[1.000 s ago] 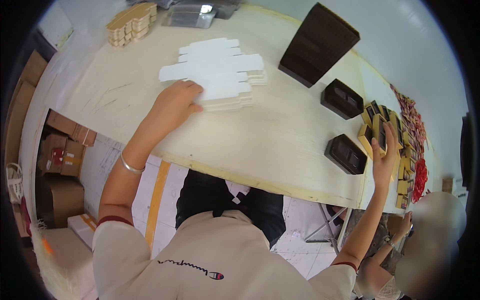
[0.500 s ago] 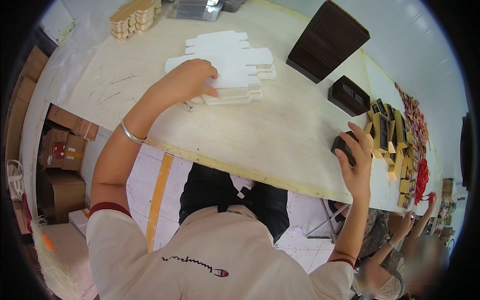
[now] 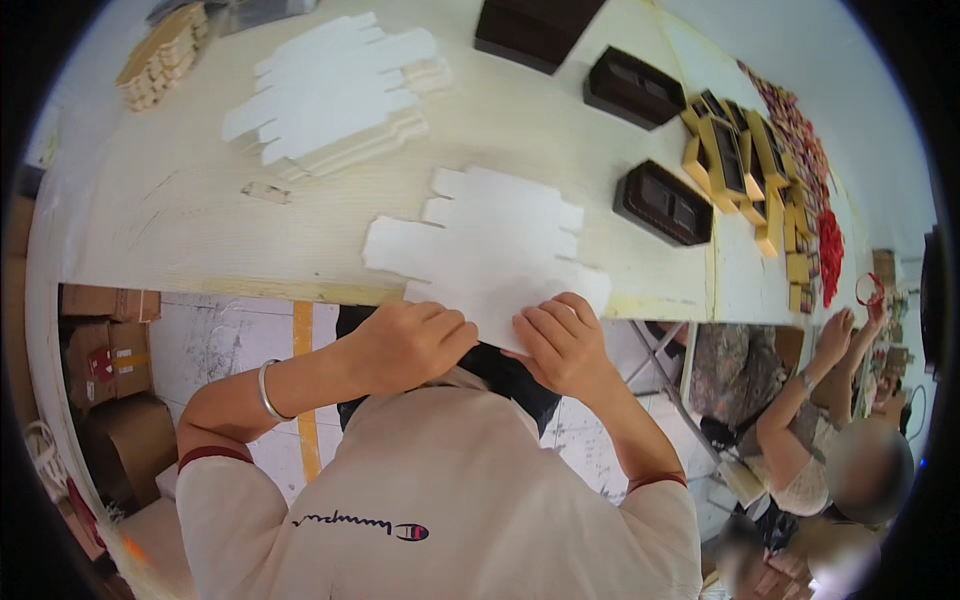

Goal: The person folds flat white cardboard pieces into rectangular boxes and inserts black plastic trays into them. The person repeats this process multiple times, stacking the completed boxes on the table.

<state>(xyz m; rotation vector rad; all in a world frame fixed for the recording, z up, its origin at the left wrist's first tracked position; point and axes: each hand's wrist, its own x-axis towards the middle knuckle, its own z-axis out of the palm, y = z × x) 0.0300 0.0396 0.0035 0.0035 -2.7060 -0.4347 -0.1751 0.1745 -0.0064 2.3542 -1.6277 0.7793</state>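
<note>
A flat white die-cut box blank point(image 3: 490, 240) lies over the front edge of the table, its near side overhanging. My left hand point(image 3: 415, 343) is closed on the blank's near left edge, fingers bent. Beside it, my right hand point(image 3: 563, 340) pinches the near right edge. Farther left lies a stack of similar white box blanks point(image 3: 335, 90). Toward the right stand two dark brown open trays with compartments: a nearer tray point(image 3: 663, 203) and a farther tray point(image 3: 634, 87). Neither hand touches them.
A tall dark brown stack point(image 3: 535, 30) stands at the back. Gold boxes with dark insides point(image 3: 735, 160) are piled at right, beside a heap of red ribbon point(image 3: 830, 255). Folded gold card pieces point(image 3: 160, 55) lie far left. Cartons point(image 3: 120, 440) sit under the table. Another person's arms point(image 3: 810, 385) work at right.
My left hand has left the stack and my right hand the nearer dark tray. Both now grip a single blank at the table's front edge. My view has shifted right.
</note>
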